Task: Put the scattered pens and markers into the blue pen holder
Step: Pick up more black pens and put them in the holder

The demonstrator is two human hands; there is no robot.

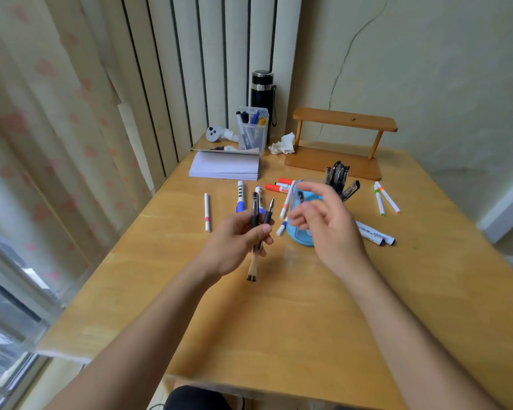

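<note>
Pens held in left hand; blue pen holder part-hidden behind right hand.

Two dark pens are clasped in the left hand grip. The right hand, blurred, is held with a wide, empty grip before the blue pen holder on the bench. Red markers, a paper stack and a wooden stand are noted nearby.

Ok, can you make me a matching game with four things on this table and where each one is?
Things:
1. black bottle
2. crumpled tissue
3. pink-banded white pen
4. black pens

Places:
A. lying alone on the table, left of the other pens
B. held in the left hand
C. standing in the far corner
D. beside the wooden shelf

Pairs: 1-C, 2-D, 3-A, 4-B
</note>
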